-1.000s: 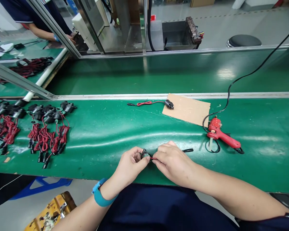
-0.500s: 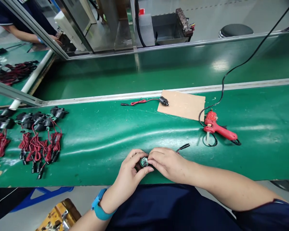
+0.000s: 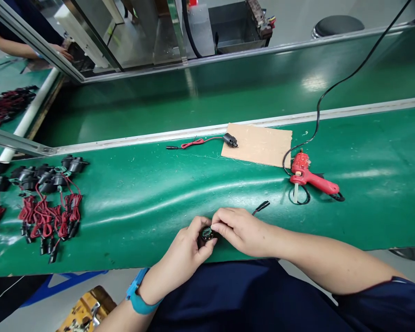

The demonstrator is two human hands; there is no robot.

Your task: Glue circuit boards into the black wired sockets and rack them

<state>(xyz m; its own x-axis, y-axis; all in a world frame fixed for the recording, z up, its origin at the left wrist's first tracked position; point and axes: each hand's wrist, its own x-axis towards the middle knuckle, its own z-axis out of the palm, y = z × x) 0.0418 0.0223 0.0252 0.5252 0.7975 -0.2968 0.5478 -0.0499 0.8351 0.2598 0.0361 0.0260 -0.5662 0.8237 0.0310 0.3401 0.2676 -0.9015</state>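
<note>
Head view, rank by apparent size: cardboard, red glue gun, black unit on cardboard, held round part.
1. Cardboard
2. Red glue gun
3. Black unit and held round part: look alike; left hand partly hides the latter.

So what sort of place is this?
Probably an electronics assembly workshop, judging by the black plastic housings with bundled red wires, red pistol-shaped glue gun and long green-topped workbench.

No text, label, brand, number or sign can be read anywhere in the frame.
</note>
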